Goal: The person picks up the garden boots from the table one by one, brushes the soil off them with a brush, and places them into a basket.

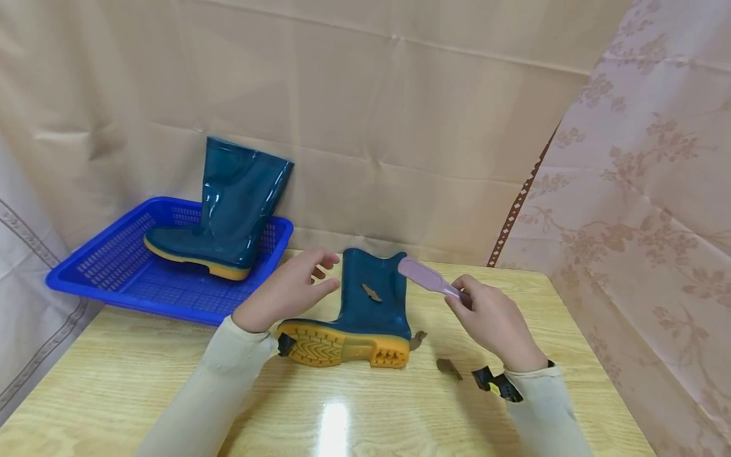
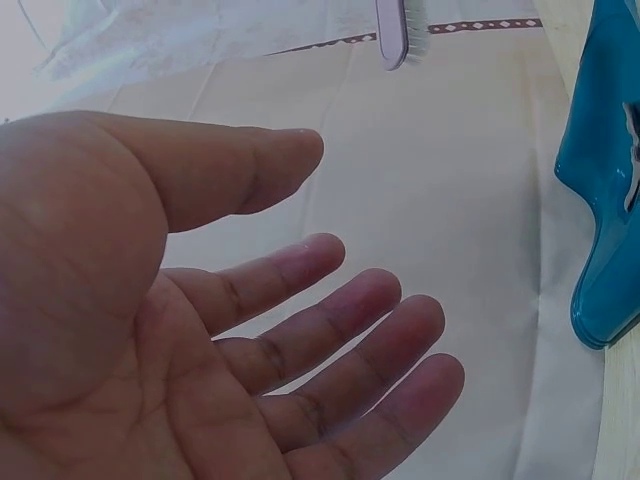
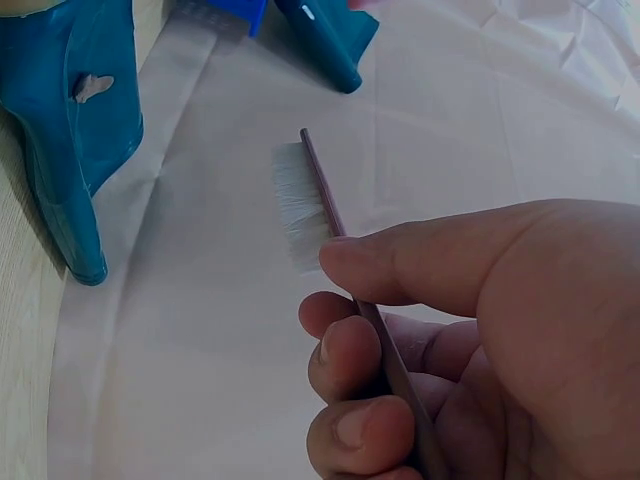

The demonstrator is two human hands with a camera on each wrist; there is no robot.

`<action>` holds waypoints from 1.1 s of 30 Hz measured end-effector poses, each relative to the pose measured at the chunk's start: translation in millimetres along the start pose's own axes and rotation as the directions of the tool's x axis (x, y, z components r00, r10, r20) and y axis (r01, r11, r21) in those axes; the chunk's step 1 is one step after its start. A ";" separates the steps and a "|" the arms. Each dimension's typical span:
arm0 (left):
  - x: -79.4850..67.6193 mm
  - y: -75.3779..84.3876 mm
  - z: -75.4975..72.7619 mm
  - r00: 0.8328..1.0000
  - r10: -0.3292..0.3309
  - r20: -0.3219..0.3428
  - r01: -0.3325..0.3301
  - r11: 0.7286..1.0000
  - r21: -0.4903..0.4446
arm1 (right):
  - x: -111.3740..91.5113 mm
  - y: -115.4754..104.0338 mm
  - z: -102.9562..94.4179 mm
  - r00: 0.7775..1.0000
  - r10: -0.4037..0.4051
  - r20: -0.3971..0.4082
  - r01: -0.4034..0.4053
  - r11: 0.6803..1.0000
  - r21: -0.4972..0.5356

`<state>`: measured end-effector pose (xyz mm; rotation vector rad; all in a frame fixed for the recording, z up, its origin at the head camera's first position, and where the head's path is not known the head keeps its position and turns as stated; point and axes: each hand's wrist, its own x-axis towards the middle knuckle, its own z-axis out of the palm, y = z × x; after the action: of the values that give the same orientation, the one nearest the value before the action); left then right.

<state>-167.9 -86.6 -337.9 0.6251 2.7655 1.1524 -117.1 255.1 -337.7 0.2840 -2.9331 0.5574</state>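
Observation:
A dark teal rain boot (image 1: 356,311) with a yellow sole lies on its side on the table, its tread facing me. A brown flake (image 1: 372,292) sits on its shaft. My right hand (image 1: 495,320) grips the handle of a mauve brush (image 1: 421,274), whose head is by the boot's top edge in the head view; white bristles (image 3: 300,205) show in the right wrist view. Left of the shaft, my left hand (image 1: 291,289) hovers with nothing in it, thumb and fingers spread apart in the left wrist view.
A blue plastic basket (image 1: 165,312) on the left holds a second teal boot (image 1: 240,197), standing upright. Brown pieces (image 1: 448,368) lie on the wooden table (image 1: 274,406) right of the heel. A beige cloth (image 1: 365,139) hangs behind, with a patterned one (image 1: 662,209) at the right.

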 end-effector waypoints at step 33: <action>90.0 -15.8 26.0 0.845 -0.407 0.347 0.269 0.884 0.383 | -5.0 -4.3 -11.3 0.998 -0.064 -0.020 0.065 0.997 0.035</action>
<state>-249.5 -43.6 -360.2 0.3218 2.5485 0.4302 -110.2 256.3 -326.7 0.3740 -2.8871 0.5997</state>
